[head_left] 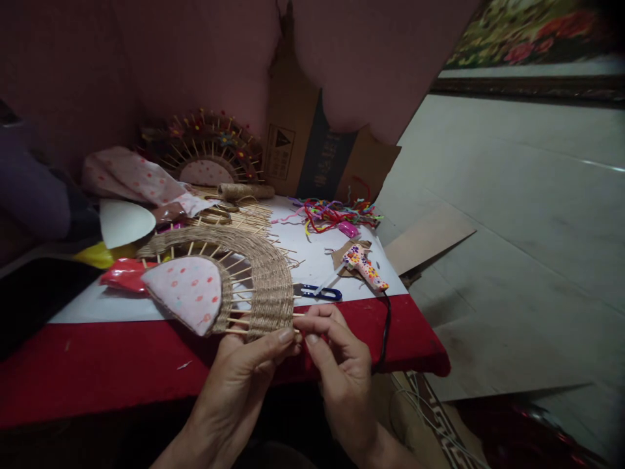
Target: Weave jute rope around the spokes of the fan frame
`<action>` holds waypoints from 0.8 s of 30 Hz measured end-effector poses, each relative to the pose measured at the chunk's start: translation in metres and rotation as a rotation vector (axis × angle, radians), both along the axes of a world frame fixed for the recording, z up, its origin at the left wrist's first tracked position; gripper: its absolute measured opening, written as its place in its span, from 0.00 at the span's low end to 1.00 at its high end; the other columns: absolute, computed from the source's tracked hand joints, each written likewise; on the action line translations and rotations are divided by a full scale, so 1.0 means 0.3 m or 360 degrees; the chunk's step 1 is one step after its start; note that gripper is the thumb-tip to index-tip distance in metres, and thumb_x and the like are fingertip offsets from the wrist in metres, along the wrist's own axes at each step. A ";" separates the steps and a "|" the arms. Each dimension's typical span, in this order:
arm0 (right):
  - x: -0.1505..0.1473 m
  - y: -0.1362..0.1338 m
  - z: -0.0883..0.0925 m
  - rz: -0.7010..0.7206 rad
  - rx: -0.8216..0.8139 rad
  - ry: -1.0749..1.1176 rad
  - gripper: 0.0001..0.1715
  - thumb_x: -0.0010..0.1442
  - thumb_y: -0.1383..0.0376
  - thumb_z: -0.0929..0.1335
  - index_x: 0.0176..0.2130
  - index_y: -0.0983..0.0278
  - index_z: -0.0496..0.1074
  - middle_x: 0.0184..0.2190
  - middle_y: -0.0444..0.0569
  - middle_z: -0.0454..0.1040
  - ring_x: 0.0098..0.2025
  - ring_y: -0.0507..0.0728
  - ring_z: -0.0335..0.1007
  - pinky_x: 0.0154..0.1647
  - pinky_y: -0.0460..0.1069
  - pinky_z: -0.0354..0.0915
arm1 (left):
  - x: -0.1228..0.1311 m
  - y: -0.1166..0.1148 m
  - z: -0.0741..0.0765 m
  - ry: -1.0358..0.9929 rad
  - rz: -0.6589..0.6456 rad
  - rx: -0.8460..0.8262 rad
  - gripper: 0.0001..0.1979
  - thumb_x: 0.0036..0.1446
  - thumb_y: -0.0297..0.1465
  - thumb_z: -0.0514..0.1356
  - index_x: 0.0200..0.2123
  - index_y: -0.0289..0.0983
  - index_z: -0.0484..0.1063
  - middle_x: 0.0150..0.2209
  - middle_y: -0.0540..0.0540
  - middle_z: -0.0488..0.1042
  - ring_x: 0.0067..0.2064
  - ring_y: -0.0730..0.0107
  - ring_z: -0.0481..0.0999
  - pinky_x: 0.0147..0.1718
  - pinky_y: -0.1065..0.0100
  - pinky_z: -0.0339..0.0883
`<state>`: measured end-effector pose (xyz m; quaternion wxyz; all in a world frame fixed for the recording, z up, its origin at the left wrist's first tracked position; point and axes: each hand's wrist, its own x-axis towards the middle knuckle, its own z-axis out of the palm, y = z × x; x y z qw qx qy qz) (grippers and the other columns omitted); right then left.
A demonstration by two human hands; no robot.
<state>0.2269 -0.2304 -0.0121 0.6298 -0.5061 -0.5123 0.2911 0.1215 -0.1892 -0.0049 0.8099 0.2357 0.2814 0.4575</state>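
A half-round fan of sticks woven with twine (271, 286) is tilted over the table's front edge. Its center is a half-disc of pale cloth with red dots (188, 290), and bare sticks show between the cloth and the woven band. My left hand (244, 371) grips the fan's lower right end, thumb on top and fingers partly hidden beneath. At the outer rim, by the protruding stick tips, my right hand (336, 365) has its thumb and fingers pinched together. What lies between those fingertips is too small to make out.
Blue thread snips (319, 292) and a patterned glue gun (364, 266) lie right of the fan. Behind are colorful pipe cleaners (332, 213), thin sticks (247, 220), a twine roll (247, 191) and a decorated fan (205, 146). A black cord (385, 332) hangs over the red table edge.
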 end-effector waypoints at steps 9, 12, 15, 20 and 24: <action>-0.015 0.014 0.011 0.0260 -0.0403 0.1030 0.09 0.48 0.69 0.65 0.32 0.65 0.73 0.34 0.51 0.71 0.39 0.57 0.66 0.42 0.52 0.63 | 0.000 0.002 0.000 0.0008 0.0018 -0.0016 0.15 0.41 0.21 0.64 0.36 0.33 0.73 0.31 0.46 0.75 0.32 0.72 0.73 0.31 0.73 0.68; -0.014 0.021 0.019 0.0398 -0.0472 0.1205 0.10 0.47 0.70 0.65 0.33 0.66 0.71 0.29 0.49 0.72 0.33 0.54 0.66 0.40 0.51 0.62 | -0.001 -0.001 0.001 0.0004 0.0028 -0.0014 0.16 0.42 0.21 0.64 0.37 0.34 0.73 0.32 0.46 0.75 0.33 0.72 0.73 0.32 0.73 0.68; -0.011 0.029 0.020 0.0416 -0.0481 0.1253 0.10 0.47 0.71 0.65 0.32 0.66 0.71 0.27 0.48 0.71 0.30 0.52 0.65 0.36 0.48 0.62 | -0.002 -0.003 0.002 0.0005 0.0028 0.0002 0.16 0.43 0.21 0.64 0.39 0.34 0.72 0.33 0.46 0.74 0.33 0.72 0.73 0.32 0.73 0.68; -0.011 0.036 0.019 0.0407 -0.0509 0.1260 0.09 0.46 0.71 0.65 0.31 0.66 0.70 0.27 0.46 0.71 0.29 0.51 0.64 0.34 0.47 0.61 | -0.003 -0.003 0.004 -0.0008 0.0021 0.0022 0.18 0.44 0.21 0.63 0.41 0.36 0.72 0.33 0.46 0.74 0.32 0.74 0.71 0.32 0.73 0.67; -0.017 0.038 0.017 0.0366 -0.0474 0.1256 0.08 0.46 0.71 0.65 0.31 0.66 0.70 0.26 0.47 0.71 0.29 0.51 0.64 0.35 0.48 0.61 | -0.007 -0.003 0.004 -0.0016 0.0019 0.0033 0.19 0.43 0.21 0.63 0.42 0.36 0.71 0.32 0.47 0.73 0.31 0.74 0.71 0.31 0.73 0.67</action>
